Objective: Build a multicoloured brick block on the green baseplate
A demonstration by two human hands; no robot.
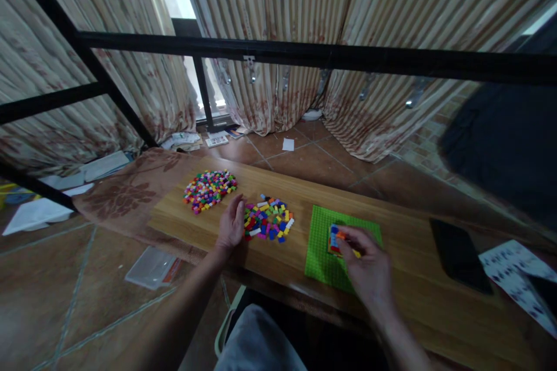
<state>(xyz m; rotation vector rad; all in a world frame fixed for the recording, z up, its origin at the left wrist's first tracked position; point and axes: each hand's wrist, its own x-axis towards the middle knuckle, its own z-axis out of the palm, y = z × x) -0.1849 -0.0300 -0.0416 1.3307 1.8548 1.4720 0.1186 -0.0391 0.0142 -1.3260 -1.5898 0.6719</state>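
Note:
My right hand (365, 252) is over the green baseplate (319, 243), its fingertips pinching an orange brick (342, 235) at a small build of blue, red and yellow bricks (334, 243). Part of the build is hidden by the fingers. My left hand (232, 221) rests at the left edge of a pile of mixed bricks (270, 219); its fingers are close together, and I cannot make out whether anything is between them. Farther left lies a second pile of smaller coloured bricks (209, 190).
The wooden table (404, 261) carries a dark flat object (461, 255) and printed sheets (520, 272) on the right. A black metal rail (304, 53) crosses beyond the table. A clear plastic box (152, 267) lies on the floor, lower left.

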